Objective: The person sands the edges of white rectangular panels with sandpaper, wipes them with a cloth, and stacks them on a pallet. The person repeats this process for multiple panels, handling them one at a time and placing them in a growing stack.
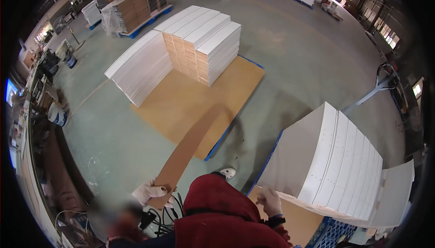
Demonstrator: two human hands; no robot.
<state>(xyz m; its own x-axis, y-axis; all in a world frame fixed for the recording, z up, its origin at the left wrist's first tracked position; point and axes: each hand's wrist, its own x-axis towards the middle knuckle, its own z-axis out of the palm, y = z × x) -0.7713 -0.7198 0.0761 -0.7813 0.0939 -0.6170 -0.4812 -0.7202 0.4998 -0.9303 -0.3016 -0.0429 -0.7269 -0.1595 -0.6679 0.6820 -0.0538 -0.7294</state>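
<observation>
My left hand (pixel 148 192), in a white work glove, grips the near end of a long brown strip of board (pixel 186 153). The thumb lies on top and fingertips show past the far edge. The strip slants up and away, and its blurred far end is over the tan sheet on the pallet. My right hand (pixel 270 202), gloved and with a black band at the wrist, is beside the near corner of the right stack of white panels (pixel 346 162). Its fingers are loosely bent and a little apart, and no object shows in them.
Ahead, white panels (pixel 204 26) are stacked on a tan sheet (pixel 181 98) over a blue pallet. A pallet jack handle (pixel 376 87) rises behind the right stack. Black cables (pixel 165 223) hang near my left hand. Buckets (pixel 58 114) stand left; a wrapped pallet load (pixel 136 10) stands far left.
</observation>
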